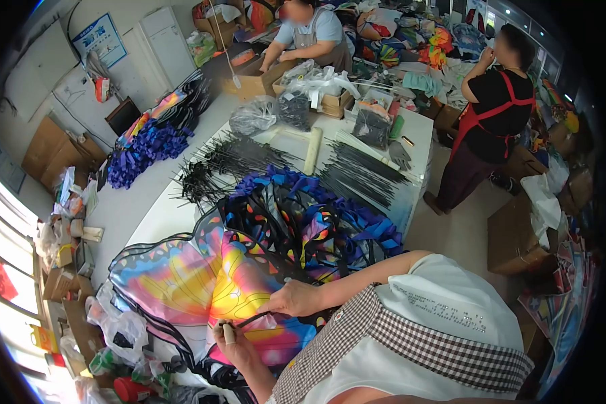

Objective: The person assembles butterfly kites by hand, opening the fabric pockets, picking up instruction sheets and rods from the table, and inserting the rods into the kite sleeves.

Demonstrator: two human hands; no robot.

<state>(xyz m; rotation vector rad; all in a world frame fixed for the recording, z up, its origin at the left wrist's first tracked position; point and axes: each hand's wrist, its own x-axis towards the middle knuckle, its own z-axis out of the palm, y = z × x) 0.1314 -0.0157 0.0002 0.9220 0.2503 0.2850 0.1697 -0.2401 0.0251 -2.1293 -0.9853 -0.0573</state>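
A butterfly-wing fabric piece [244,286], printed yellow, pink and blue with black edging, lies spread in front of me. My right hand [295,298] rests over its middle, its fingers pinching a thin black strip [252,319] at the fabric. Lower down, my left hand [231,342] is by the other end of that strip, with pale coverings on its fingertips. Its fingers are curled together, and whatever they grip is too small to make out. Behind my hands, a heap of similar fabric pieces [303,225] with purple-blue ribbons lies bunched.
Black rods [360,174] lie in bundles on the white table [414,145]. Bags [254,114], a grey glove [400,156] and a cardboard box [248,86] sit farther back. One person [313,37] works across the table; another [498,101] stands right. Plastic bags [118,320] crowd the lower left.
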